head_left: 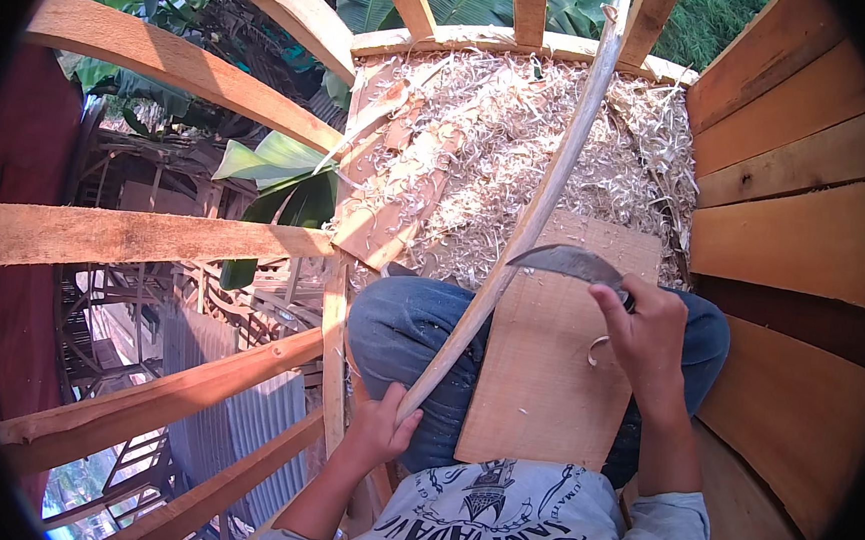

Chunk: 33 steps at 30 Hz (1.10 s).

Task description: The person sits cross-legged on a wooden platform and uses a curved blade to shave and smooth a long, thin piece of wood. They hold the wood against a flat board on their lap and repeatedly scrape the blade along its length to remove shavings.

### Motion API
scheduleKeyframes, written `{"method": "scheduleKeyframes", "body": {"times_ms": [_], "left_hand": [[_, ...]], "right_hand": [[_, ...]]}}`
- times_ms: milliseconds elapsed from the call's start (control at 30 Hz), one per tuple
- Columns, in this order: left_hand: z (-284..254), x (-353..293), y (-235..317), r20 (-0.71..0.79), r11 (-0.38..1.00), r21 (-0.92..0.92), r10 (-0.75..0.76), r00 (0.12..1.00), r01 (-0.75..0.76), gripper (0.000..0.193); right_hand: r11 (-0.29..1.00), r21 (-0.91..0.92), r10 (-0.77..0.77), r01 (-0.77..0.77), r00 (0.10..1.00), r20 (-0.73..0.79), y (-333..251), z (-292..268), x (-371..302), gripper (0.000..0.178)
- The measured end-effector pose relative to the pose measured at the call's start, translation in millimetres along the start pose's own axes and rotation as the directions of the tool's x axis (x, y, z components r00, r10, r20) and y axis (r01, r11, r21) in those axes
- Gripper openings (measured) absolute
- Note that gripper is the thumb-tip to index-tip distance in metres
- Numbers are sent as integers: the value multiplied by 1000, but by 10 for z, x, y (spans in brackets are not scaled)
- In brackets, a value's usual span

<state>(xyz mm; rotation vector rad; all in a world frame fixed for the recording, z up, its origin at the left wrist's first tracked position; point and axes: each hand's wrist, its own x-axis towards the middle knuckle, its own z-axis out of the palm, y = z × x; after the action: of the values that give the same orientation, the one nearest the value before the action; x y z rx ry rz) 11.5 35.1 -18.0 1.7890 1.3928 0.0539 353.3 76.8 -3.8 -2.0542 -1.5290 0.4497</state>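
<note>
A long, pale wooden pole (pixel 549 178) runs slantwise from my lap up past the far rail. My left hand (pixel 381 431) is closed round its near end. In my right hand (pixel 644 330) is a curved sickle-like knife (pixel 568 261), its handle mostly hidden by my fingers. The dark blade points left, and its tip meets or overlaps the pole; contact is hard to judge. Across my lap lies a flat wooden board (pixel 555 379), with the pole passing over its left edge. A small curled shaving (pixel 595 350) rests on the board near my right wrist.
Wood shavings (pixel 501 144) thickly cover the plank floor ahead. Upright boards (pixel 786 235) wall the right side. Spaced wooden slats (pixel 154 240) form an open railing on the left, with corrugated metal sheets (pixel 271 429) below. Banana leaves (pixel 451 0) stand beyond the far rail.
</note>
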Motion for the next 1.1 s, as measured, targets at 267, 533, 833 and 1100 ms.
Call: {"method": "scheduleKeyframes", "body": {"times_ms": [267, 533, 833, 1100], "left_hand": [[15, 15, 40, 15, 998, -31, -51, 999, 52, 19], [64, 4, 16, -42, 998, 52, -19, 999, 21, 20], [138, -2, 81, -104, 998, 59, -17, 994, 23, 20], [183, 4, 70, -162, 995, 97, 21, 986, -6, 22]], "right_hand": [[996, -46, -68, 73, 993, 98, -152, 413, -66, 53], [969, 59, 243, -238, 966, -87, 305, -50, 315, 51], [989, -47, -132, 141, 979, 154, -140, 418, -73, 54], [974, 122, 208, -190, 965, -158, 397, 289, 392, 55]]}}
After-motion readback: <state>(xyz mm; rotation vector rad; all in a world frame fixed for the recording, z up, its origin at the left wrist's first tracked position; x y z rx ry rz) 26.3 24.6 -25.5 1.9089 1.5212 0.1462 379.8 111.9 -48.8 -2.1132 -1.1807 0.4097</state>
